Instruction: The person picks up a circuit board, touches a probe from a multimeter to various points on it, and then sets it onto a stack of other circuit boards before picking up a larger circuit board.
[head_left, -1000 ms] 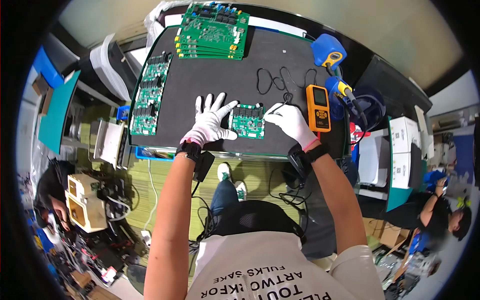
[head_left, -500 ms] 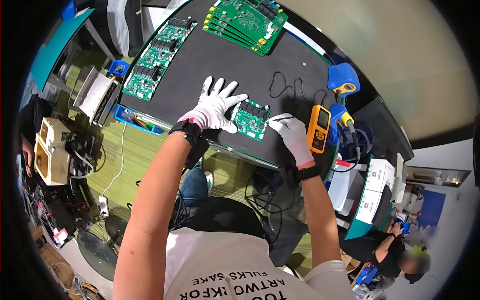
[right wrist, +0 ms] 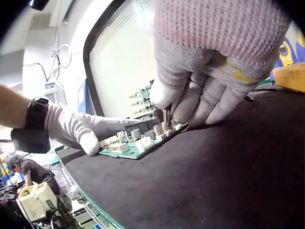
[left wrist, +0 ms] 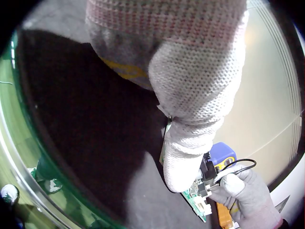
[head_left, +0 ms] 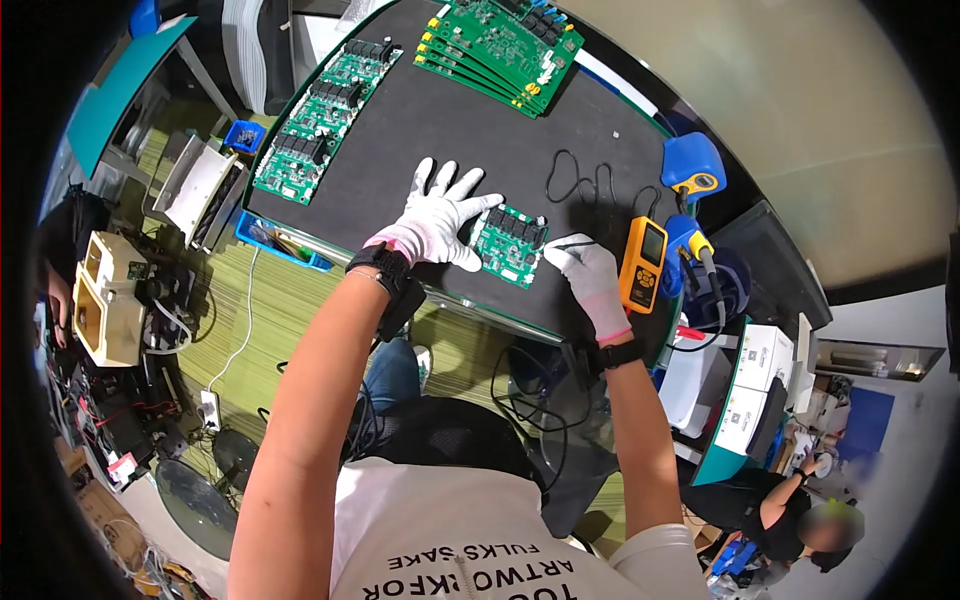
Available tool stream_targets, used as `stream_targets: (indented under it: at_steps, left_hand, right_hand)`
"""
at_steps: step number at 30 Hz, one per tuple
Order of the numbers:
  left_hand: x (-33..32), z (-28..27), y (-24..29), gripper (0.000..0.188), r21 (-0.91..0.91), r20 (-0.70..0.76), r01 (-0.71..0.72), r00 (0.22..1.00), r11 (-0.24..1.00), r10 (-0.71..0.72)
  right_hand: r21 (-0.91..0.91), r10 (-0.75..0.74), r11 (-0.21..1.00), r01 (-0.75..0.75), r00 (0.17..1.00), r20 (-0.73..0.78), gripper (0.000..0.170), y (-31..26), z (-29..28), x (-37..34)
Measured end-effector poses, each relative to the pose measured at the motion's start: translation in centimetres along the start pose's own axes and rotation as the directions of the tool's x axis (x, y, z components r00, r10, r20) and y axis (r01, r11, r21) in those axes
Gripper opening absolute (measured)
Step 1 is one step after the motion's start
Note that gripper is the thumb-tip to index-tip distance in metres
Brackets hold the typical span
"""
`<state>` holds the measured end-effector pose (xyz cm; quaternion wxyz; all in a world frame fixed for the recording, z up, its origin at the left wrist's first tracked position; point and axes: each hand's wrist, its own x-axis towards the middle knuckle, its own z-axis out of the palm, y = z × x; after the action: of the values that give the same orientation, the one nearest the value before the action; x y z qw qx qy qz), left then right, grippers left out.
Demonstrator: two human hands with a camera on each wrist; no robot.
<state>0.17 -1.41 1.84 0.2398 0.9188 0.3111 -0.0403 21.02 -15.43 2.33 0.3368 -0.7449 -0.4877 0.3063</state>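
Head view: the small green circuit board (head_left: 510,248) lies on the black mat (head_left: 420,110) near the table's front edge, between my two gloved hands. Black blocks (head_left: 516,226) run in a row along its far part, and paler small parts crowd the rest. My left hand (head_left: 436,226) has its fingers spread and straight, index finger and thumb touching the board's left side. My right hand (head_left: 588,275) is at the board's right edge, fingertips drawn together. Just beside it lies an orange handheld meter (head_left: 642,265). Farther off are a stack of larger green boards (head_left: 500,55) and, to the left, a line of populated boards (head_left: 325,120).

Left wrist view: my left glove hides most of the board, with my thumb pressed along its edge. Past the thumb I see a strip of green and a white connector at the near end. My right thumb and fingers pinch a black lead (left wrist: 244,160), which loops above them; its tip is too small to make out.

Right wrist view: the board shows low and from the side, with white connectors (right wrist: 120,148) along its near edge and silver pins (right wrist: 164,126) standing up right by my pinching right fingertips. My left thumb touches its left corner.
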Motion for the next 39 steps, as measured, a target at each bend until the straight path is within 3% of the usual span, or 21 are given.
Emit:
stream_targets:
  at_steps: [8,13,16,23,39]
  left_hand:
    - [0.1,0.2,-0.2,0.098,-0.018,-0.018,-0.012,1.0,1.0,0.011]
    - [0.2,0.2,-0.2,0.097,-0.011,-0.024,-0.015,1.0,1.0,0.015]
    - [0.1,0.4,-0.2,0.097,-0.013,-0.033,-0.016,0.999,1.0,0.016]
    - [0.1,0.4,-0.2,0.096,-0.022,-0.049,-0.021,0.999,1.0,0.02]
    - [0.1,0.2,0.0,0.095,-0.044,-0.034,-0.007,0.999,0.999,0.006]
  right_hand:
    - [-0.027,0.045,0.999,-0.045,0.999,0.002,0.011,0.0,-0.1,0.0]
    - [0.028,-0.022,0.999,0.022,1.0,-0.009,0.011,0.3,-0.3,-0.1]
    - [0.042,0.046,0.998,-0.046,0.999,0.007,0.011,-0.1,-0.3,-0.3]
    - [0.102,0.021,0.995,-0.021,1.0,0.003,0.011,0.6,0.0,-0.3]
    - [-0.008,0.067,0.998,-0.067,0.998,0.002,0.014,-0.3,0.0,-0.3]
